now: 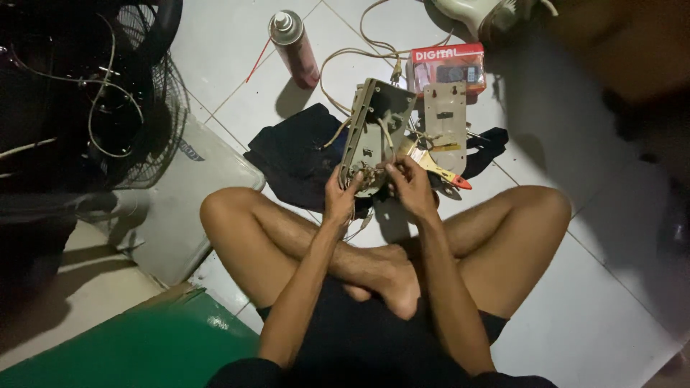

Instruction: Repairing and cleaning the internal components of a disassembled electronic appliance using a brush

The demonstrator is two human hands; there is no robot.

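A person sits cross-legged on a white tiled floor (237, 43), both hands raised over the knees and working on a beige plastic fan housing panel (374, 129) that stands tilted on its edge above a black cloth (298, 154). The left hand (341, 194) grips the lower end of the panel, fingers curled closed around its edge near a cluster of wires and a switch part. The right hand (411, 185) meets it from the other side, fingers pinched shut on the small fittings at the same lower end. Just beside the right hand a paintbrush (438, 169) with a yellow and red handle lies on the floor, and a second beige panel (445, 118) rests flat behind it, touching a red boxed multimeter (445, 68). A red spray can (296, 49) stands farther off to the left, with a beige cord (352, 54) looping between. A black fan grille (108, 93) sits at the far left.
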